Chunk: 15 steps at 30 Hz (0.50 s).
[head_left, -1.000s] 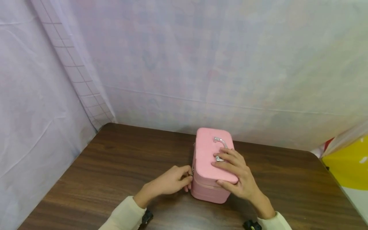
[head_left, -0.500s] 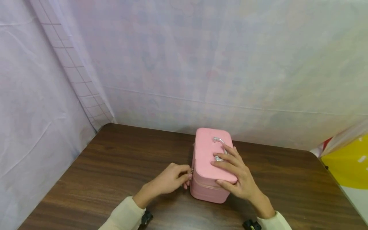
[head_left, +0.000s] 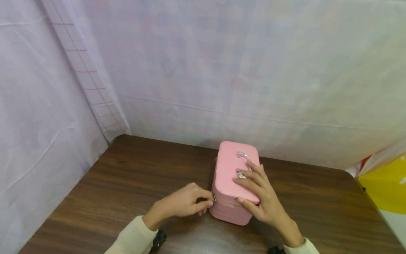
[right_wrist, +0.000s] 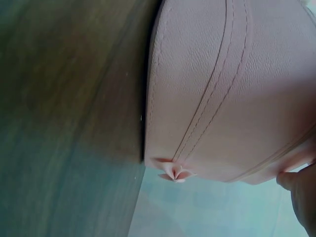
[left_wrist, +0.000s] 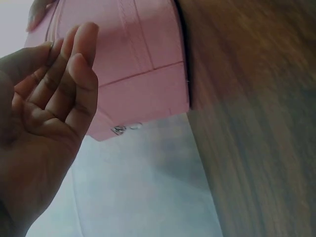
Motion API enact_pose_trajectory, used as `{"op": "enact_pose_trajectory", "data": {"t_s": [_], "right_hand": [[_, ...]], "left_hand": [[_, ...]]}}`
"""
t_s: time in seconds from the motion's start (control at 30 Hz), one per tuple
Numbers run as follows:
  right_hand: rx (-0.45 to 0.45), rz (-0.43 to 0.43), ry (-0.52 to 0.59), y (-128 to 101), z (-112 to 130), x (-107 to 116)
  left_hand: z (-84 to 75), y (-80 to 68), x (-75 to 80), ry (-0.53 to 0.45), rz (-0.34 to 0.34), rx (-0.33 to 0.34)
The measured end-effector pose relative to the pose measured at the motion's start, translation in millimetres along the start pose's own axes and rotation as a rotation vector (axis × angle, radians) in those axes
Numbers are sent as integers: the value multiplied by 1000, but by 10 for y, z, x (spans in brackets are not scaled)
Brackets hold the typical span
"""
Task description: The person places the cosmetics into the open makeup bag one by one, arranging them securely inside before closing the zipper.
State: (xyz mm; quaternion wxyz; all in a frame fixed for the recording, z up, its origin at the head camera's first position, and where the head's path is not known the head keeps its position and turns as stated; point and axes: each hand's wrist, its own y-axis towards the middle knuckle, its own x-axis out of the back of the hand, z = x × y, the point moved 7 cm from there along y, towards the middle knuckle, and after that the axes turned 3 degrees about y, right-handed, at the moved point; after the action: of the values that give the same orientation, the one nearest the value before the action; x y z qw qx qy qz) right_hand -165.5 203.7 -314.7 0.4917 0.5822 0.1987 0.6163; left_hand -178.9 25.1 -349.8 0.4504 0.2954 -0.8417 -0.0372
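Note:
A pink vanity case [head_left: 233, 169] with a silver handle [head_left: 245, 155] on its lid stands on the wooden table. At its left side, by the near corner, my left hand [head_left: 190, 201] pinches a small metal zipper pull [head_left: 214, 198] between thumb and index finger. The left wrist view shows that hand [left_wrist: 54, 98] with its other fingers curled beside the case wall. My right hand [head_left: 264, 197] rests over the right part of the lid, fingers spread across it and by the handle, thumb at the near edge. In the right wrist view, a pink bow [right_wrist: 175, 171] sits low on the case.
The dark brown table [head_left: 142, 169] reaches back to a pale patterned curtain [head_left: 203, 70]. Another white sheet [head_left: 38, 106] hangs along the left side. Beyond the right table edge is a yellow object [head_left: 385, 190].
My left hand has drawn the zipper pull toward me, along the case's left side to its near corner. My right hand stays on the lid. The head view has shifted slightly.

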Motion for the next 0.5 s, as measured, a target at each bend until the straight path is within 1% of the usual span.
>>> {"op": "enact_pose_trajectory", "data": {"t_s": [0.07, 0.23, 0.3, 0.4, 0.5], "right_hand": [[-15, 4, -15, -22, -25, -23], [-35, -21, -59, -42, 1, -83], [-42, -39, -80, -37, 28, -109], [-65, -48, -121, -8, 59, -156], [-68, -40, -164, 32, 73, -183]], "left_hand": [[-30, 4, -12, 40, 5, -8], [-135, -8, -7, 280, -49, -61], [-180, -13, -10, 336, -69, -86], [-227, 1, -53, 316, -71, -109], [-229, 31, -107, 240, -56, -84]]}}
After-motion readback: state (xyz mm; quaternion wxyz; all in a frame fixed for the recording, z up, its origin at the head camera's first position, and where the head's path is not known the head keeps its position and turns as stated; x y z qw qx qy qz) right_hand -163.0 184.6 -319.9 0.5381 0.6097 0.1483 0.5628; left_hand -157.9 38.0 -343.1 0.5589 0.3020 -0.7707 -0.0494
